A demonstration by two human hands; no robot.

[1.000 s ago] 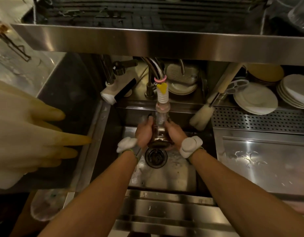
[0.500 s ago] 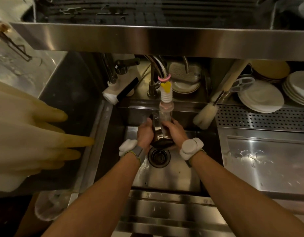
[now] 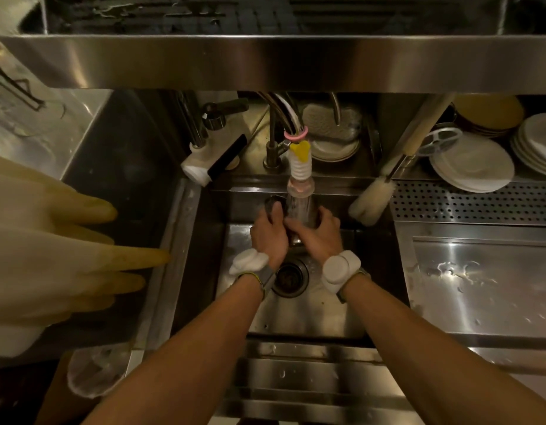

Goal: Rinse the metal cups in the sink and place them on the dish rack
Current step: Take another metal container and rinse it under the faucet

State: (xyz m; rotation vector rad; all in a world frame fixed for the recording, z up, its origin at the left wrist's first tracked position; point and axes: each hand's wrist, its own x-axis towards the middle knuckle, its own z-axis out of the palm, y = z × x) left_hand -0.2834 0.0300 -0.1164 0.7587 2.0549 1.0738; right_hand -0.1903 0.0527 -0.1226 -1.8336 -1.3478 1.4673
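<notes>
Both hands close around the metal cup at the centre of the frame: the left hand wraps its side, and the right hand cups the other, steadying it directly under the ribbed white faucet nozzle, probably so water runs inside. The cup looks smooth, dark and wet. Below it, the steel sink gleams around a round drain. A bristly bottle brush leans at centre right, beside stacked pale plates.
</notes>
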